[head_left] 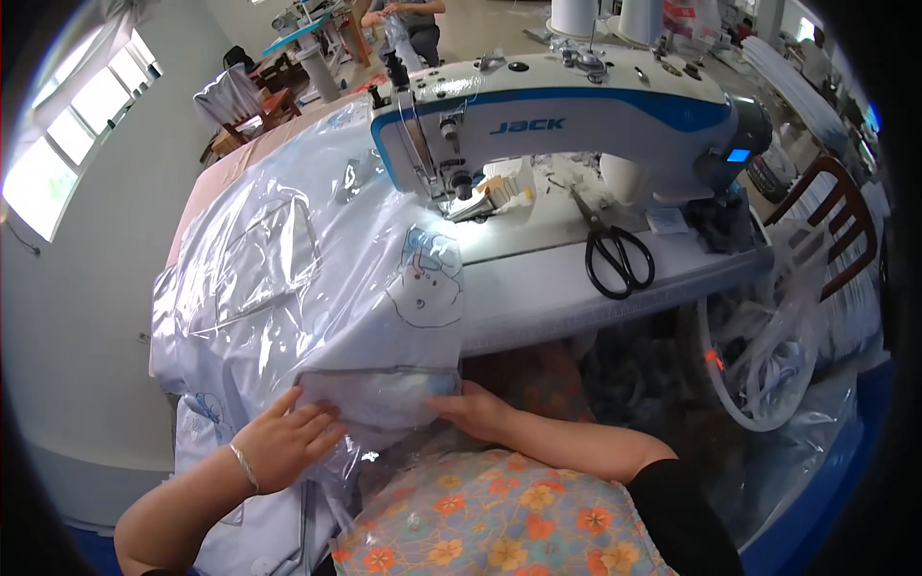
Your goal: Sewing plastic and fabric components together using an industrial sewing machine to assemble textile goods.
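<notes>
Both hands are on the near edge of a clear plastic sheet point(288, 259) with pale blue cloth under it. The left hand point(283, 444) lies flat on the sheet, fingers spread and pressing down, a thin bracelet point(245, 468) at the wrist. The right hand point(473, 408) grips the folded edge at its right corner, fingers curled onto it. The sheet hangs over the front of the sewing table point(567, 288) into the person's lap and runs up to the needle of a white and blue sewing machine point(557, 110). A cartoon print point(423, 278) shows near the table edge. Black scissors point(618, 254) lie on the table, right of the needle, well apart from both hands. A wooden chair point(831, 226) stands at far right.
</notes>
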A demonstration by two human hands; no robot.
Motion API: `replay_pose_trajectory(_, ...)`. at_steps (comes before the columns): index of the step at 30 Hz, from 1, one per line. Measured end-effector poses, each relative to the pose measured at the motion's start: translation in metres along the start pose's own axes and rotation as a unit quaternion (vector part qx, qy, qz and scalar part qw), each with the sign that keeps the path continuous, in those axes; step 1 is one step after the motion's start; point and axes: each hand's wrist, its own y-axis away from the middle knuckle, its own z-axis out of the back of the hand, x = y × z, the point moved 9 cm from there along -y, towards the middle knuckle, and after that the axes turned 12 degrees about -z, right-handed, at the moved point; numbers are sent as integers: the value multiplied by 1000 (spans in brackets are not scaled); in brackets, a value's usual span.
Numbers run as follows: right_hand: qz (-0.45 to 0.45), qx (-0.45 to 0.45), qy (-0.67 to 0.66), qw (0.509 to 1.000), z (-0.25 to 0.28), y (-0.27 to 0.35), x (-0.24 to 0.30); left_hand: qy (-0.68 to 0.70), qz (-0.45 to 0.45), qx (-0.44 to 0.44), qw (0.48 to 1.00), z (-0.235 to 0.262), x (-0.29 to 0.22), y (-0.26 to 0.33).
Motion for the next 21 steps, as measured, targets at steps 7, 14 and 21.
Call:
replay_pose_trajectory(7,162,-95,341,921,-25,12,24,101,103,-104,984,93,73,-152)
replay_pose_trajectory(14,-38,-83,-3,996,-20,47,7,95,224,-219,945,-29,100,-150)
replay_pose_trajectory(21,-98,-161,96,977,-5,36,-4,83,113,-241,960,-19,100,-159)
